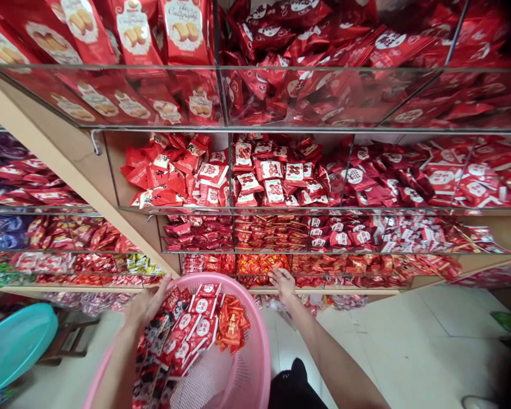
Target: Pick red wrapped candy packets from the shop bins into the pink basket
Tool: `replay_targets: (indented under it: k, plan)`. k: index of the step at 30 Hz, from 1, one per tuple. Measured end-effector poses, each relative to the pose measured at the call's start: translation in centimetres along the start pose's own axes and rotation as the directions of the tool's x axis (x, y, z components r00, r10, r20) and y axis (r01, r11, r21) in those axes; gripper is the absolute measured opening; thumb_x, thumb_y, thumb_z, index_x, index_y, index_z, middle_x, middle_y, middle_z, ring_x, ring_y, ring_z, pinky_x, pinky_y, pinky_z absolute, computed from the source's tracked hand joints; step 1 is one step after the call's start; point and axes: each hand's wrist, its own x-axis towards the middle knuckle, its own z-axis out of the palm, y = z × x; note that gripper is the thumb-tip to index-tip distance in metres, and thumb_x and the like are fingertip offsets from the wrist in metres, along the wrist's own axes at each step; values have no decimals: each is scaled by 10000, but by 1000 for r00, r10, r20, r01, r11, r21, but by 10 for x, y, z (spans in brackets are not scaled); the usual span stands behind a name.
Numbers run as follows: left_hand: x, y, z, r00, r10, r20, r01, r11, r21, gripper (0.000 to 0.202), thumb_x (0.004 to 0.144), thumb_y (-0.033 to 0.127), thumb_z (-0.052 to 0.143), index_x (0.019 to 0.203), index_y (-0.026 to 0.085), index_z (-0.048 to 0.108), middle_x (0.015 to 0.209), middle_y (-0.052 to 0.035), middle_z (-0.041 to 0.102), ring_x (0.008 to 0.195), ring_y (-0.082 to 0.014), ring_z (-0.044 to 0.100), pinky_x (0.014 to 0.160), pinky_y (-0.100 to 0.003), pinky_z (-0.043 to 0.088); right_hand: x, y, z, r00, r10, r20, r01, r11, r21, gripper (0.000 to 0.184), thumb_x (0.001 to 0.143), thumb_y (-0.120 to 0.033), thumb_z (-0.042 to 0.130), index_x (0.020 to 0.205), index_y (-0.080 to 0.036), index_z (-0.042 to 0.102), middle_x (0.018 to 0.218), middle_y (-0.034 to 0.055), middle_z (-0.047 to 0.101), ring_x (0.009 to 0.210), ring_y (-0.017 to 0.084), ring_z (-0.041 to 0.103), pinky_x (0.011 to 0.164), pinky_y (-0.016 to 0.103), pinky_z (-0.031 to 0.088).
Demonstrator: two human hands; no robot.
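A round pink plastic basket [262, 346] is in front of me at the bottom of the head view. My left hand [147, 304] grips its left rim. Inside lie red-and-white wrapped packets [196, 326], dark-and-red packets [153, 341] and a cluster of orange-red candies [232, 324] at the right. Part of the basket's mesh bottom is bare. My right hand [284, 284] is at the front of a low shelf bin of orange-red wrapped candies [255, 264], its fingers bent and drawn together. Whatever may be between those fingertips is too small to make out.
Clear-fronted shelves [289, 210] hold several rows of red-wrapped sweets. A slanting wooden divider [76, 153] stands at the left, with more sweets behind it. A turquoise basin [21, 341] sits by a wooden stool [68, 343]. Tiled floor [392, 352] shows at the right.
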Motion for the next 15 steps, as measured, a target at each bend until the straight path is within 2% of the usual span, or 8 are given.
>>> replay_targets:
  k: [6,10,15]
  plan:
    - [5,9,3,999,-32,20,32,999,-7,749,730,691,225,808,118,701,844,-222,696,910,-385,631,803,-474,445,-16,-4,-29,997,-21,73,24,999,-49,350,463,-354,807,661,-179,577,637,-15,636,648,171,644,533,236,483]
    - [8,11,5,1000,-21,-1,21,1000,-11,717,727,685,239,779,137,699,852,-210,700,897,-377,635,793,-464,450,-18,-10,-35,995,-59,83,67,993,-97,321,477,-373,786,633,-181,582,643,-12,635,674,180,637,538,242,477]
    - [5,11,1,999,-34,30,34,999,7,809,721,721,192,852,101,695,913,-253,678,946,-386,618,828,-464,434,-26,-25,-42,986,-130,104,148,973,-180,277,491,-355,775,584,-178,583,597,-10,622,618,154,596,533,230,452]
